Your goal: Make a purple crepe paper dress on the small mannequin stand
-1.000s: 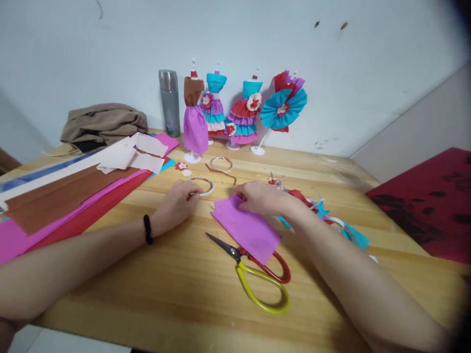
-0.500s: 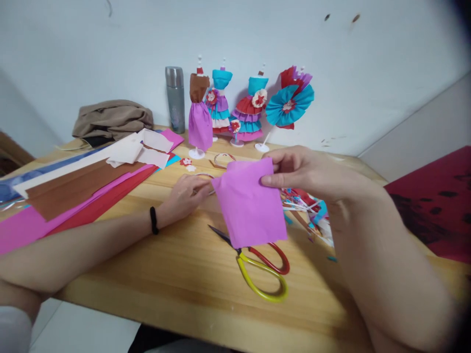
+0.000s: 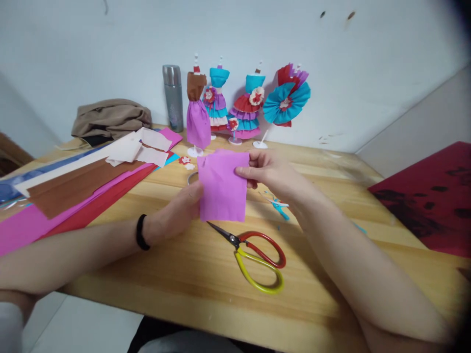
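A small square of purple crepe paper [image 3: 222,191] is held up above the table, its upper edge slightly folded. My right hand [image 3: 267,169] pinches it at the upper right edge, thumb in front and fingers behind. At the paper's left side is my left hand [image 3: 184,206], blurred, its fingertips hidden by the paper, so its grip does not show. Just below the paper lie scissors [image 3: 233,240] with one red and one yellow handle, blades pointing left. A ring-shaped item [image 3: 192,178] shows partly beside the paper's left edge.
Long crepe paper strips [image 3: 84,189] cover the table's left. Several small dress forms [image 3: 198,122] in paper dresses stand along the wall, beside a grey flask [image 3: 172,98] and a brown cloth [image 3: 110,120]. Blue scraps [image 3: 280,210] lie near my right forearm; a red sheet [image 3: 427,196] is at far right.
My right hand has brought the purple paper leftward and turned it more upright. My left hand has come from the table to the paper's left side. More of the scissors now shows.
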Demonstrator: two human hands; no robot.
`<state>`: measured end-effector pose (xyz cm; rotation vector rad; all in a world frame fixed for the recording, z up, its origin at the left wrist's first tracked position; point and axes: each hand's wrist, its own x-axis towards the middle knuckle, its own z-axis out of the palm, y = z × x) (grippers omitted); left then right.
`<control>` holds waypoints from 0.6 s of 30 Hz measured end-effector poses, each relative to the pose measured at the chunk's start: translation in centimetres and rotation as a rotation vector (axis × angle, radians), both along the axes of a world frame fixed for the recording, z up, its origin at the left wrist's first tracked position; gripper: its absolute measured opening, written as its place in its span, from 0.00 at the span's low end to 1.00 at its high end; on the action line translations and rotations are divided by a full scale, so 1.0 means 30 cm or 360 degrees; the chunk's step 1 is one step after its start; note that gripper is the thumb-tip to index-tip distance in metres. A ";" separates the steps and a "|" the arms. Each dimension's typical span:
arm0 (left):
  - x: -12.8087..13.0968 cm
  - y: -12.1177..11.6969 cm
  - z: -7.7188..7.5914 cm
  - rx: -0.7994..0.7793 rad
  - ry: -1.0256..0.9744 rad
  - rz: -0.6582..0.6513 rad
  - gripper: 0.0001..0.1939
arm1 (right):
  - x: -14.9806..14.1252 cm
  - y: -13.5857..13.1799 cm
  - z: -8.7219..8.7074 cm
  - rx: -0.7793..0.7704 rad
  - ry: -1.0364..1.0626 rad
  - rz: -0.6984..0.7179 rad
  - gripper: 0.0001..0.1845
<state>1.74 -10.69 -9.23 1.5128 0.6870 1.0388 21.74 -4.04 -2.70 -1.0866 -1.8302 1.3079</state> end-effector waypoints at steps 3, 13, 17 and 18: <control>-0.008 -0.004 -0.016 -0.0492 -0.0264 0.0081 0.19 | -0.026 -0.013 -0.014 -0.0094 -0.0065 0.0109 0.10; -0.069 0.015 0.071 -0.0707 -0.0003 0.0384 0.20 | -0.025 0.005 -0.046 0.0014 -0.0217 0.0283 0.17; -0.182 0.036 0.176 -0.0522 0.0592 0.0596 0.18 | -0.005 0.019 -0.045 0.0084 -0.0277 0.0272 0.14; -0.227 0.040 0.197 -0.0446 0.0755 0.0703 0.18 | 0.000 0.024 -0.045 0.0095 -0.0309 0.0268 0.13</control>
